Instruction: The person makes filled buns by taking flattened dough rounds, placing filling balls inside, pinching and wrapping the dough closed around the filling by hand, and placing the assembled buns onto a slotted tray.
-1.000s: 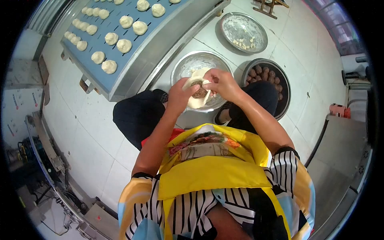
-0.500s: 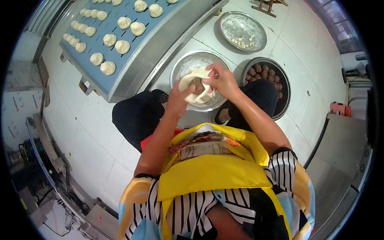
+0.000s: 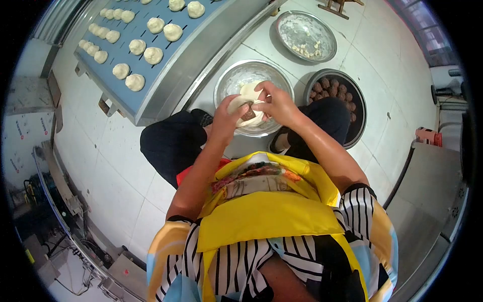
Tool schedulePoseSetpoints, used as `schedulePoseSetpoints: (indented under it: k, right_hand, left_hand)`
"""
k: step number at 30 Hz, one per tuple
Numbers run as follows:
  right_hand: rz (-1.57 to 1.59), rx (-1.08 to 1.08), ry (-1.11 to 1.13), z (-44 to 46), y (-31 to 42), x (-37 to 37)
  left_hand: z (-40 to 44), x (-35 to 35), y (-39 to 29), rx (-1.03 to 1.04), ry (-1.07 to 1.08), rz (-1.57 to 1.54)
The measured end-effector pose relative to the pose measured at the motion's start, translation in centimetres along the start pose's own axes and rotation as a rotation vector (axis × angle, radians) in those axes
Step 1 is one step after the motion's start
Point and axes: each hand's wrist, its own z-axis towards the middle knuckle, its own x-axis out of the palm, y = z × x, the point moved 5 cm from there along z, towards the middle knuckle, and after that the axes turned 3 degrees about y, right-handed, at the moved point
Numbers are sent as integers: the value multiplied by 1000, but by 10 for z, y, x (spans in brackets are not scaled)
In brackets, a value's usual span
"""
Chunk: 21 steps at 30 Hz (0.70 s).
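Over a metal bowl [image 3: 224, 83] I hold a flat white dough wrapper [image 3: 234, 104] with a brown filling ball [image 3: 248, 115] in its middle. My left hand [image 3: 226, 118] grips the wrapper's left side, its thumb against the filling. From the right, my right hand [image 3: 276, 105] pinches the dough edge between thumb and fingers. The wrapper is partly folded up around the filling, whose top shows. More pale dough shows in the bowl behind the hands.
A blue slotted tray [image 3: 121, 50] at the upper left bears several dough buns [image 3: 135, 82]. A dark tub [image 3: 360, 126] of brown balls [image 3: 333, 90] sits beside my right knee. Behind stands a floury metal basin [image 3: 307, 35] with dough scraps. A wooden stool [image 3: 334, 11] is at the top.
The dough edges have drawn in closer around the filling, and less of the filling shows. My right fingers have shifted along the edge. The view has moved slightly.
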Motion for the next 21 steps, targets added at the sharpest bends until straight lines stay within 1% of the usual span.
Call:
schedulePoseSetpoints:
  k: [1, 4, 7, 10, 13, 16, 19, 21]
  right_hand:
    - [8, 30, -19, 1, -3, 0]
    - [-22, 48, 43, 2, -6, 5]
    - [-51, -65, 88, 1, -6, 8]
    - [-123, -180, 48, -4, 7, 9]
    - [-225, -278, 57, -4, 4, 12]
    - [-35, -139, -145, 0, -5, 5]
    - [233, -36, -296, 4, -11, 3]
    - [71, -27, -168, 4, -6, 6]
  left_hand:
    - [2, -2, 0, 75, -47, 80]
    - [-1, -4, 2, 54, -112, 269]
    - [0, -9, -1, 20, -28, 342]
    - [2, -7, -20, 57, 82, 476]
    - [11, -6, -14, -20, 209, 563]
    - [9, -2, -3, -178, -80, -127]
    - [8, 14, 9, -131, -38, -556]
    - [7, 13, 16, -116, -89, -526]
